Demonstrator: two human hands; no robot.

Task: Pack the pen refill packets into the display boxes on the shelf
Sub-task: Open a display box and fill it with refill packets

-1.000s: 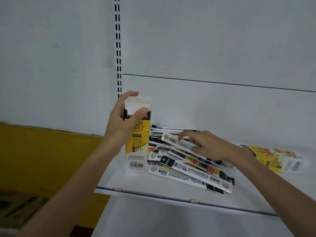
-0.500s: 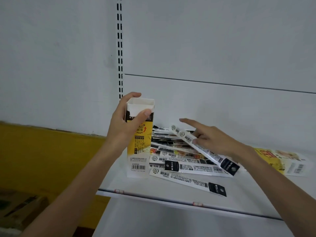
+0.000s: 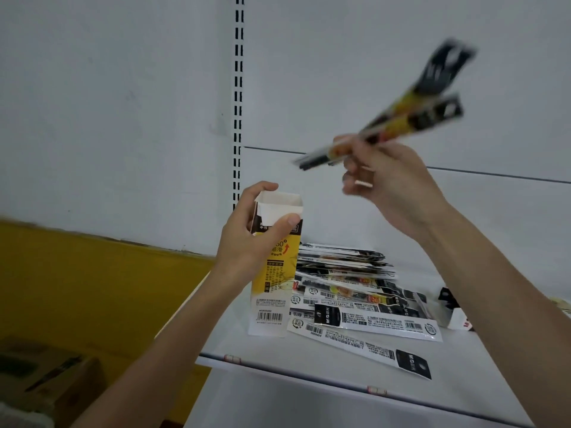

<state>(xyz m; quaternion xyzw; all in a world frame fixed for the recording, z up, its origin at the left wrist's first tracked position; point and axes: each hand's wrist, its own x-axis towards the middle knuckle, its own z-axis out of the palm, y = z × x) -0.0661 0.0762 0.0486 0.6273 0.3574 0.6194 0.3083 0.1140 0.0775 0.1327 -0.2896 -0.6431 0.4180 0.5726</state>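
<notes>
Right hand [image 3: 398, 186] of mine is lifted above and to the right of the display box [image 3: 275, 273], wrist bent back, forearm rising from the lower right. Its fingers are curled and pinch the lower ends of what look like two held packets [image 3: 411, 109]. They are motion-blurred and slant up and away to the right, black header ends highest. My left hand [image 3: 247, 242] comes up from the lower left and grips the box near its open top, thumb across the front face, fingers wrapped round the far edge. One box stands upright on the white shelf [image 3: 309, 356], yellow and white, mouth up. Right against the box's right side lies the pile of packets [image 3: 346, 273]. I cannot count the stack, but two lie singly at its front, nearest the shelf edge. Farther right of the box, a black-and-white carton end [image 3: 448, 304] shows past my right forearm, mostly hidden. Behind the box, one slotted upright [image 3: 238, 118] runs up the white back panel.
</notes>
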